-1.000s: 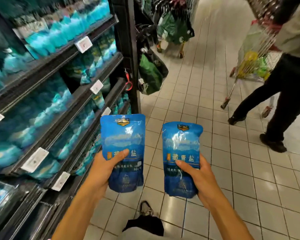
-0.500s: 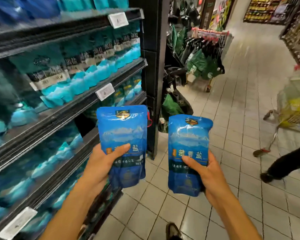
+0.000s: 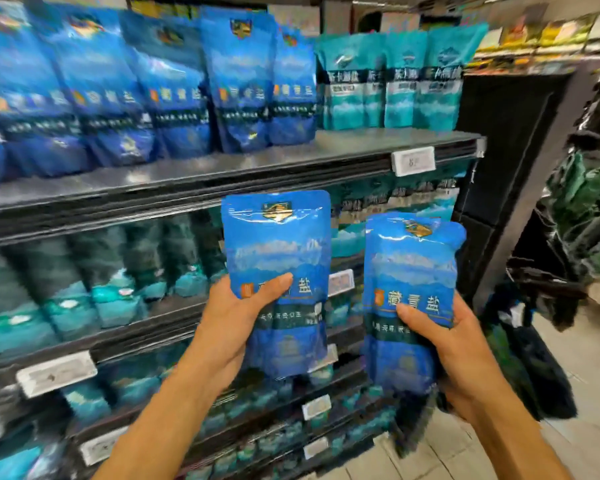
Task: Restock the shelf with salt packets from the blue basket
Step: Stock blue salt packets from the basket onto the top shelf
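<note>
I hold two blue salt packets upright in front of the shelving. My left hand (image 3: 227, 327) grips the left packet (image 3: 278, 258) from its left side, thumb across its front. My right hand (image 3: 454, 351) grips the right packet (image 3: 411, 282) from the right, thumb on its label. Above them runs a grey shelf (image 3: 343, 150) with a row of matching blue packets (image 3: 174, 88) standing on its left and middle part. The blue basket is out of view.
Teal packets (image 3: 395, 81) stand at the right end of the same shelf, with bare shelf in front of them. Lower shelves (image 3: 146, 327) hold more teal packets behind price tags (image 3: 413, 161). A black upright post (image 3: 510, 140) ends the unit; hanging green bags (image 3: 582, 202) are to its right.
The view has turned left and upward, from the aisle floor to facing the shelves. Both hands have risen with their packets toward the upper shelf. The passer-by and cart are gone from view.
</note>
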Motion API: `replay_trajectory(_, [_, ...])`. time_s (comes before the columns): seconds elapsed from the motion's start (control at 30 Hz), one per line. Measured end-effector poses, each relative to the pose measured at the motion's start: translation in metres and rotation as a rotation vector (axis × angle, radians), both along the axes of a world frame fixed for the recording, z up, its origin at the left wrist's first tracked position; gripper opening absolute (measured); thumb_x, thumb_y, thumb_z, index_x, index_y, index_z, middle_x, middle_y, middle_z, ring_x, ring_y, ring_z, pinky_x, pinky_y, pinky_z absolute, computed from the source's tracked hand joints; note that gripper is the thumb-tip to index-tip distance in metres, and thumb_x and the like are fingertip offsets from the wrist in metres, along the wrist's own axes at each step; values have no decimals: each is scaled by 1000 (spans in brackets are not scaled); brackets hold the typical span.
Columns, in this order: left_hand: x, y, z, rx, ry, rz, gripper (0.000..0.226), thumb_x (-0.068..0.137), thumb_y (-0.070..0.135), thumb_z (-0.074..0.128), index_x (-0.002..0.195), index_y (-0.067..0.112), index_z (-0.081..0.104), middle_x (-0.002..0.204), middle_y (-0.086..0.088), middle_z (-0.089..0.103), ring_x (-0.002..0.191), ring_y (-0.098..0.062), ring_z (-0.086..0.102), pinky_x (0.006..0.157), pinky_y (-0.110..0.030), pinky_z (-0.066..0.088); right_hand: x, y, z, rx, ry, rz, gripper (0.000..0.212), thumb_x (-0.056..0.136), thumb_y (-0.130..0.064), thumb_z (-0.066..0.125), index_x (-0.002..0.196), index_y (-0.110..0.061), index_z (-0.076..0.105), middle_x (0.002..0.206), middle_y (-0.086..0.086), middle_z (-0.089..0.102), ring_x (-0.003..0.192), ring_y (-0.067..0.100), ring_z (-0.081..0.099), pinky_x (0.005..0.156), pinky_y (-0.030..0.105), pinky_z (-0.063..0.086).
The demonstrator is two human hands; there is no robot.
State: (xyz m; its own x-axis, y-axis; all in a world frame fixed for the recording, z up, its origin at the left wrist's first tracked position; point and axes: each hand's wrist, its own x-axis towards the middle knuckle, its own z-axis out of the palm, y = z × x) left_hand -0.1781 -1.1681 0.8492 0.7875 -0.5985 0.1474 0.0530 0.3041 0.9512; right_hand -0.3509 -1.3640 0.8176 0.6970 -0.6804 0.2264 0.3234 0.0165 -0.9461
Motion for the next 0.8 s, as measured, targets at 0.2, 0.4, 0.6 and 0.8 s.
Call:
replay_trajectory(0.2, [57,30,67,-56,-120,244,43,70,25,81,111,14,76,111,-4,78,99,-16,75,74,-24,59,106,0,60,-70,-132,268,52,59,-34,94,107,-31,74,114,5,77,96,21,75,74,33,60])
replay_trajectory(0.4, [110,79,142,-46,-299,426,24,80,15,77,105,14,75,103,1,79,95,-12,75,82,-29,61,199,37,132,-182,-252,396,51,61,-16,83,109,-22,67,104,0,79,90,14,74,79,30,60])
replay_trajectory(0.6, [164,144,199,-56,-345,546,44,87,14,72,130,7,66,118,-7,75,102,-19,73,86,-39,62,279,89,195,-190,-294,517,36,73,0,78,106,-9,68,95,1,79,84,14,73,79,31,60])
replay_trajectory(0.8, [219,200,211,-51,-404,650,38,93,11,66,131,13,65,123,-4,73,112,-20,70,93,-39,59,357,148,228,-130,-236,721,24,79,8,74,97,-8,70,92,9,77,85,23,71,91,45,59])
